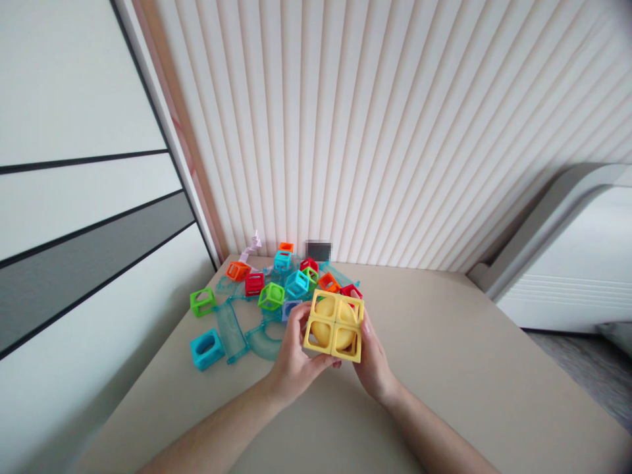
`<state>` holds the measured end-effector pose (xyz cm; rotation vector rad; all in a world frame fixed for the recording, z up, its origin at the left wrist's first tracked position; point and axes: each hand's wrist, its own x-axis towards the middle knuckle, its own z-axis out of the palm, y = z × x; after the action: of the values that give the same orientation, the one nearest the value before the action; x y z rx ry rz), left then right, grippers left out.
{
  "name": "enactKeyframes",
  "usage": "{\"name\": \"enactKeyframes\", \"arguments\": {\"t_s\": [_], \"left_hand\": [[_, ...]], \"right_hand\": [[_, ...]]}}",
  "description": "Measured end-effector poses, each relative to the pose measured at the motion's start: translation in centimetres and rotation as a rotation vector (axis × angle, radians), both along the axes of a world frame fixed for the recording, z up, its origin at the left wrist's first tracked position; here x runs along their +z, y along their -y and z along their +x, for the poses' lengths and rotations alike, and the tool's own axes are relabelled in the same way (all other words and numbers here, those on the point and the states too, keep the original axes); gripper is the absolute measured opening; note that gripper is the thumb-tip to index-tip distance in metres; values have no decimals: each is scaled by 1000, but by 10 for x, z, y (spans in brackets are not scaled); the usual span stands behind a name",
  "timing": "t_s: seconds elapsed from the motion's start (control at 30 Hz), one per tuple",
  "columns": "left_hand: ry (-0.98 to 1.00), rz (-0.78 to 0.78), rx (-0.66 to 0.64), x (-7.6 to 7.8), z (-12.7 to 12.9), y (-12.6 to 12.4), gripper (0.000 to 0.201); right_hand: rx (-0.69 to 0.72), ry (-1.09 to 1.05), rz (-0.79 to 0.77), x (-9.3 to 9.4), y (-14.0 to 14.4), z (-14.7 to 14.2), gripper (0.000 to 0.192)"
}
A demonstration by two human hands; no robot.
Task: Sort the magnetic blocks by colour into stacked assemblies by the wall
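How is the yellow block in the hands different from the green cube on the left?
The yellow block is a wide four-window piece; the green cube is a single small cube. The yellow block is held above the table by the left hand and right hand; the green cube lies on it, untouched. Both are open-framed plastic.

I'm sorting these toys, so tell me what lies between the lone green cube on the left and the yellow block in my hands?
In the head view, between the green cube and the yellow block lie clear teal track pieces and another green cube.
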<state>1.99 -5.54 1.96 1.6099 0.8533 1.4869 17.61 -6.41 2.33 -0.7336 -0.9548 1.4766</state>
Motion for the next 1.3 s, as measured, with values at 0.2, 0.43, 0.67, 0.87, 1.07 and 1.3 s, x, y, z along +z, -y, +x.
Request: {"name": "enactKeyframes", "arguments": {"t_s": [0.2,0.43,0.67,0.87,1.07,1.3], "left_hand": [[-18,60,-38,-3,1,0,83],[-129,65,30,-8,-3,0,76],[-170,92,92,-15,-4,1,73],[-242,217,152,-12,-3,-3,69],[-297,268,177,-11,-6,-7,64],[-339,316,182,-17,-4,-8,57]], "right_hand": [[-158,76,23,-3,-2,0,67],[-91,98,0,0,-1,-1,73],[-87,111,-20,1,-2,2,74],[-205,208,64,4,-9,10,58],[-180,248,89,12,-10,10,54],[-122,224,-7,14,-9,10,58]]}}
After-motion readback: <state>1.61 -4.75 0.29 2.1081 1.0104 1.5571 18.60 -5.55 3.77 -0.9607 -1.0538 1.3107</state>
